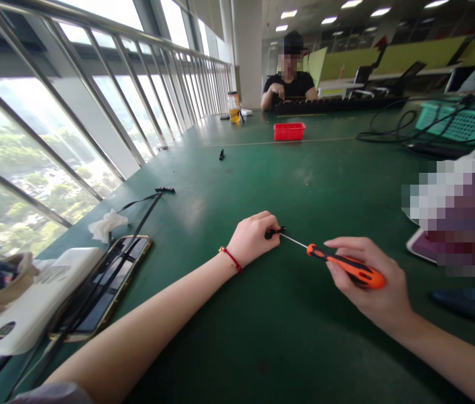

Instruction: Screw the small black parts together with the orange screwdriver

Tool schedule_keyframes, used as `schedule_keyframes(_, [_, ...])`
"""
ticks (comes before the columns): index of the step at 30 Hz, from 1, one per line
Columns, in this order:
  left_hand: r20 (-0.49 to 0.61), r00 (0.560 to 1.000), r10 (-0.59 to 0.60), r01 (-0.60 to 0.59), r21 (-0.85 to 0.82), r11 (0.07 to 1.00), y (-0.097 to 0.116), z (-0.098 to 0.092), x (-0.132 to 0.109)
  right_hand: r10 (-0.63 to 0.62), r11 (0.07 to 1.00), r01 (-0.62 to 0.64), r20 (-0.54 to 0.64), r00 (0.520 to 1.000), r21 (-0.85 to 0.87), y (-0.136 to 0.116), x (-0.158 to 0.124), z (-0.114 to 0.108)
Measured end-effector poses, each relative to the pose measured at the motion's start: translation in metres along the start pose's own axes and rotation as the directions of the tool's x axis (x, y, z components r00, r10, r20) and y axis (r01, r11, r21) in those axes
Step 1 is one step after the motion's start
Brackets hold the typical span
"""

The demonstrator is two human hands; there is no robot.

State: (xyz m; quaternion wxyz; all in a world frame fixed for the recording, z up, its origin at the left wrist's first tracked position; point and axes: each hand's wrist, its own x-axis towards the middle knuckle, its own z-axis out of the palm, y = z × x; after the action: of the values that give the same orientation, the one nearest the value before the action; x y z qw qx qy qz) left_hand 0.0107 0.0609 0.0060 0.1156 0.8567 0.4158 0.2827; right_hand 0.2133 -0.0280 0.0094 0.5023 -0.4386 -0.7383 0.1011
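My left hand [256, 235], with a red bracelet at the wrist, pinches a small black part [281, 230] low over the green table. My right hand [378, 280] holds an orange-and-black screwdriver [347, 266] by its handle, the fingers loosely round it. The screwdriver's thin metal shaft points left, and its tip is at the black part; whether it sits in a screw is too small to tell. Another small black piece [221, 154] lies farther off on the table. My left fingers hide some of the held part.
A red tray [289, 132] stands at the far side, near a bottle [234, 108] and a seated person [290, 78]. To my left lie a phone [111, 286], a white power bank [39, 303], cables and a tissue [108, 224]. A teal basket [452, 124] with cables is at right.
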Motion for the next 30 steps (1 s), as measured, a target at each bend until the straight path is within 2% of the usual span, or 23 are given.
schedule_keyframes(3, [0.003, 1.0, -0.003, 0.003, 0.001, 1.0, 0.0, 0.0, 0.0, -0.026, 0.998, 0.03, -0.068, 0.997, 0.048, 0.002, -0.001, 0.001])
schedule_keyframes(6, [0.007, 1.0, -0.001, 0.001, 0.0, 1.0, 0.0, 0.0, 0.0, 0.008, 0.998, -0.011, 0.058, 0.998, 0.057, 0.003, -0.001, 0.001])
schedule_keyframes(8, [0.007, 1.0, -0.002, 0.002, 0.003, 1.0, 0.0, 0.0, 0.0, 0.023, 1.0, -0.024, 0.081, 0.996, 0.009, 0.002, -0.002, 0.001])
schedule_keyframes(11, [0.006, 1.0, -0.002, 0.002, 0.005, 1.0, 0.0, 0.0, 0.0, -0.027, 0.999, 0.027, -0.008, 1.0, 0.02, 0.001, -0.001, 0.002])
schedule_keyframes(13, [0.005, 1.0, 0.0, 0.0, 0.007, 1.0, 0.0, 0.0, 0.0, -0.059, 0.996, 0.06, -0.022, 0.998, 0.069, 0.002, 0.0, 0.002])
schedule_keyframes(17, [0.006, 1.0, 0.0, 0.0, 0.006, 1.0, 0.0, 0.0, 0.0, -0.052, 0.998, 0.048, 0.134, 0.99, 0.035, 0.001, 0.001, -0.003])
schedule_keyframes(20, [-0.006, 1.0, 0.003, -0.003, -0.005, 1.0, 0.0, 0.001, -0.001, -0.076, 0.997, 0.077, 0.056, 0.996, -0.019, 0.001, -0.001, -0.007])
schedule_keyframes(23, [-0.042, 0.999, -0.007, 0.005, -0.033, 0.999, -0.001, 0.002, -0.001, -0.017, 0.999, 0.016, -0.031, 0.999, -0.037, 0.003, 0.0, -0.005])
schedule_keyframes(26, [-0.107, 0.994, -0.007, -0.007, -0.13, 0.991, 0.001, 0.002, -0.001, 0.092, 0.993, -0.088, 0.037, 0.995, -0.082, 0.007, 0.004, 0.0])
schedule_keyframes(30, [-0.16, 0.986, 0.051, -0.103, -0.335, 0.936, 0.014, 0.003, -0.003, 0.213, 0.975, -0.205, 0.107, 0.971, -0.086, 0.015, 0.009, 0.006])
